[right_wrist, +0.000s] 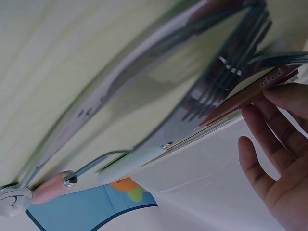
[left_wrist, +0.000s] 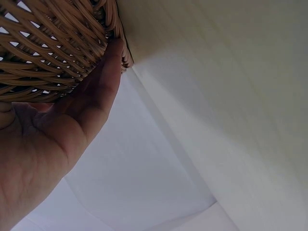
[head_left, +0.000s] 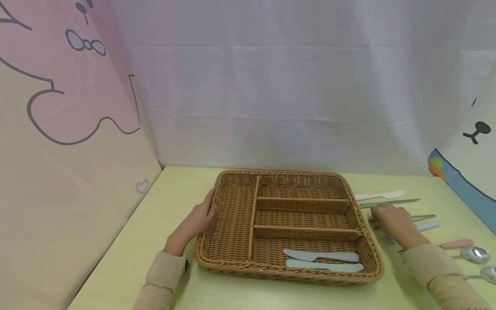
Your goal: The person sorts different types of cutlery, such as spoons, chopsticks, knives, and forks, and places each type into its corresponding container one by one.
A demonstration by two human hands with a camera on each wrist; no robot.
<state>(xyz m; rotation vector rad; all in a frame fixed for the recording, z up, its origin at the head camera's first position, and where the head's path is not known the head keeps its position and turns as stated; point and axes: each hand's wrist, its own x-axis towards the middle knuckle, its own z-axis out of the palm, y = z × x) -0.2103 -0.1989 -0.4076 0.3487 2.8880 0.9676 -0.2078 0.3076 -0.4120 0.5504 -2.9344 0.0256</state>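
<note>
A brown wicker cutlery basket with several compartments lies in the middle of the table. My left hand grips its left side; in the left wrist view the fingers lie along the outer weave. In the front compartment lie a pale grey-lilac knife and a mint-green knife. Right of the basket, my right hand pinches metal chopsticks low over the table. In the right wrist view, thumb and fingers meet at their reddish, lettered end.
Behind the right hand lie a white knife and another pair of chopsticks. Nearer are a pale-blue-handled fork, a pink-handled fork and two spoons. Cloth walls stand at the back and sides.
</note>
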